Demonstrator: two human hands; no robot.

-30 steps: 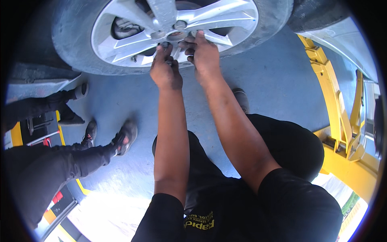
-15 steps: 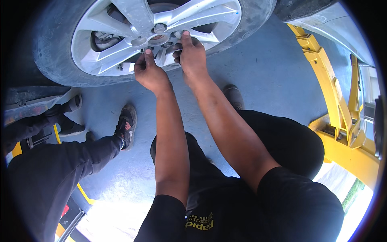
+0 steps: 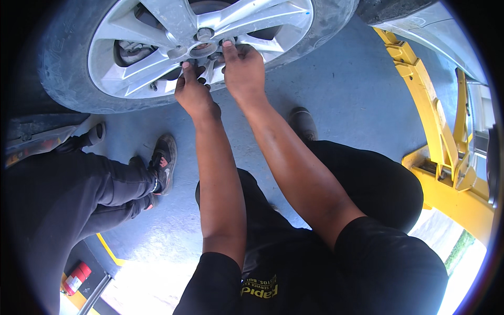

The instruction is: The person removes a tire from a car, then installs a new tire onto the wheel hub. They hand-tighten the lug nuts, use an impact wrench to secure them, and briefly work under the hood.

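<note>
Two bare hands at work near the centre of a silver-spoked wheel, which lies directly ahead of both grips and spreads to either side of them. The left hand is narrowly curled, its thumb just below and left of the hub opening; the right hand is likewise curled, its thumb set to the right of that opening. Whether either grip closes on a fastener cannot be told, since the fingers hide what lies beneath them. One bolt head shows uncovered, above and between the grips. Judged from this posture, the likeliest fault is a small part slipping from the fingertips and dropping to the blue floor below the hands; a part entered askew could bind in its thread. Should the wheel turn, the curled fingers could be pinched, while a dropped part could roll towards the co-worker's shoe, left of the grips
</note>
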